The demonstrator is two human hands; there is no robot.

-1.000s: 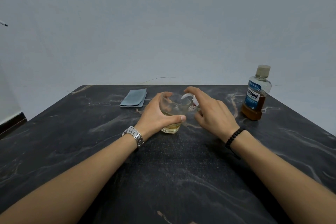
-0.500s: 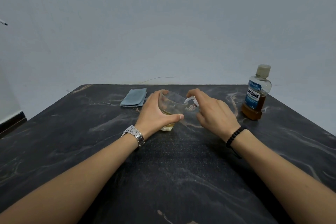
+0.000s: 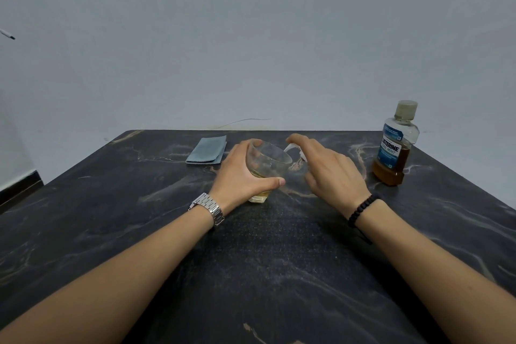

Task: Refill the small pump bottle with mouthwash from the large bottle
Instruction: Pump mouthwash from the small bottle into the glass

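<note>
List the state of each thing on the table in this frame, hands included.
small pump bottle: tilted, little yellowish liquid at the bottom.
white pump head: at the bottle's mouth, under the right fingers.
left hand: wrapped around the bottle.
right hand: on the pump head.
large mouthwash bottle: upright, capped, partly full.
blue cloth: folded, flat.

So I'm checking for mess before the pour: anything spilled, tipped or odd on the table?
No spill visible. The small bottle sits tilted in the left hand, only its base on the table. The large bottle stands upright, capped.
</note>
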